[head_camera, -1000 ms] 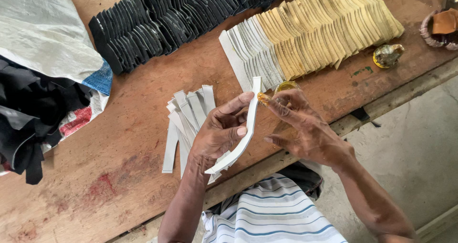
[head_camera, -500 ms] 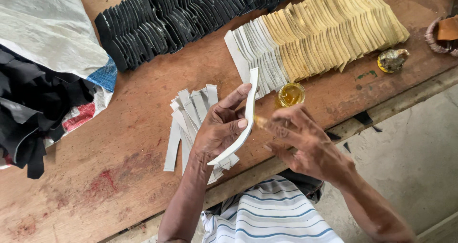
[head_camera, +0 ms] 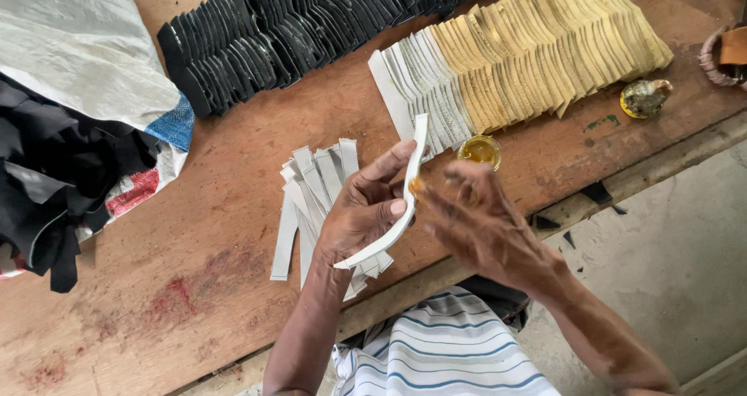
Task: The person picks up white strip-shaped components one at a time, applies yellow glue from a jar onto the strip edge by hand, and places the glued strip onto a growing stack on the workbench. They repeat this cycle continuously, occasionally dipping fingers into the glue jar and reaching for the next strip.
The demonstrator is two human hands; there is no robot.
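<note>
Clearly light: holds a white strip (head_camera: 405, 209) in the left hand (head_camera: 362, 213), lifted off the wood above the near edge of the table (head_camera: 194, 287). Bends in a soft curve under its own small weight, so judged thin and flexible, not fragile, perhaps a little smooth on the face. Stands almost upright, top end toward the far edge, lower end hanging toward the near edge. Best taken at the middle, flat between thumb and fingers, as done now; taken at one end, would likely flop over. Clamps it with the thumb on one face and curled fingers (head_camera: 398, 207) behind, closed on the middle part. Meets the right hand (head_camera: 482, 229) just to the right, blurred; fingertips drawn together against the strip's edge at a small yellow spot, but cannot tell if pinching or only touching.

Under the left hand, a loose pile (head_camera: 315, 186) of more white strips, flat on the table, apart from the held one. Just beyond the right hand, a small cup (head_camera: 480, 149) of yellow liquid, near a row (head_camera: 545, 54) of pale and yellow strips. Further toward the far edge, black pieces (head_camera: 311, 22) in a line; at the left edge, a sack (head_camera: 70, 54) with black scraps (head_camera: 39, 186).
</note>
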